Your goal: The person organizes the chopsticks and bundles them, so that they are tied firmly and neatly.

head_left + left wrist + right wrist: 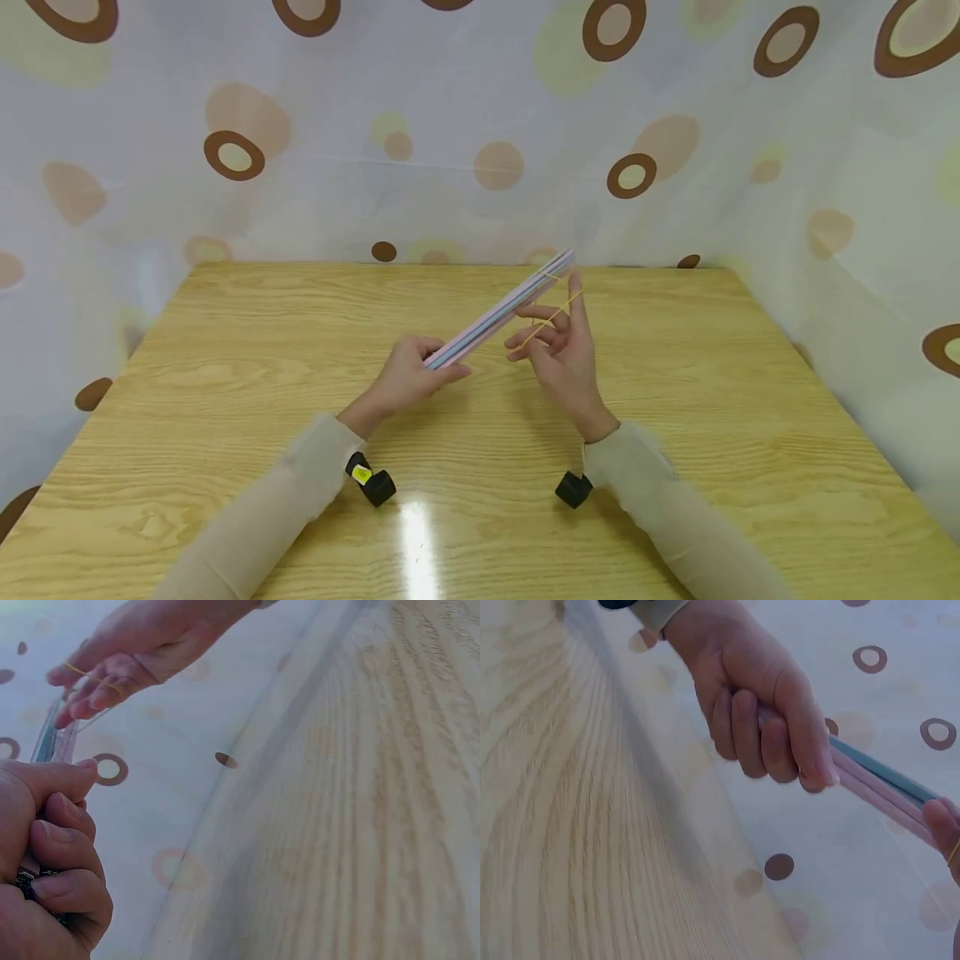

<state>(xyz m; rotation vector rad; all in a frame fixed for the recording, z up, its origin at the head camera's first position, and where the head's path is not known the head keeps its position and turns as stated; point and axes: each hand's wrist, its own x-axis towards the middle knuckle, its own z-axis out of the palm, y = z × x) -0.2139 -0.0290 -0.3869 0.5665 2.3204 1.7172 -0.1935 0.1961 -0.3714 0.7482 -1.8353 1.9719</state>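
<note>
My left hand (408, 368) grips the lower end of a bundle of slim pink and blue sticks (495, 317), which slants up to the right above the table. A thin yellow rubber band (552, 320) loops round the bundle near its upper end and stretches across the index finger and thumb of my right hand (572, 362). That index finger points up, with the thumb spread apart from it. In the left wrist view, dark speckled parts (26, 881) show inside the left fist; what they are is unclear.
A wood-grain table (315, 325) lies under both hands. Behind it and at its sides hangs a white cloth (337, 200) with brown and beige ovals. Black wrist cameras sit at the left cuff (381, 487) and the right cuff (573, 489).
</note>
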